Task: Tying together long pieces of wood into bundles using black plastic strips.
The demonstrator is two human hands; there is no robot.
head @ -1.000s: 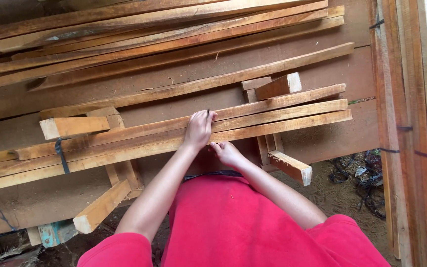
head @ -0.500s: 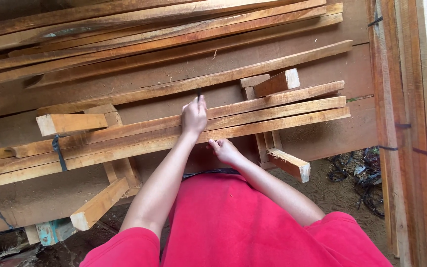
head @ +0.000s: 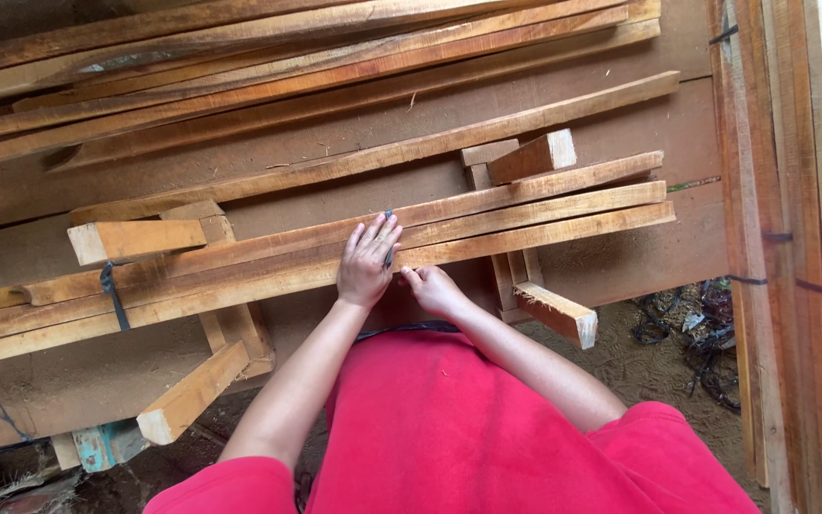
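Note:
Three long wooden slats (head: pixel 544 211) lie side by side across wooden trestles in front of me. My left hand (head: pixel 366 264) rests flat on them with fingers stretched out, and a thin dark pencil (head: pixel 389 253) is held between the fingers. My right hand (head: pixel 436 290) is just to its right at the near edge of the closest slat (head: pixel 573 229), thumb on top and fingers curled under the edge. My red shirt fills the bottom of the view.
More long boards (head: pixel 316 57) are stacked on a brown panel (head: pixel 639 143) behind the slats. Short trestle ends stick out at left (head: pixel 126 240), lower left (head: pixel 187 398) and right (head: pixel 558 316). Upright planks (head: pixel 811 238) stand along the right. Dark cord scraps (head: pixel 706 352) lie on the dirt floor.
My left hand drew back from the far slat toward me and now lies flat with fingers spread over the slats. My right hand has stayed at the near slat's edge.

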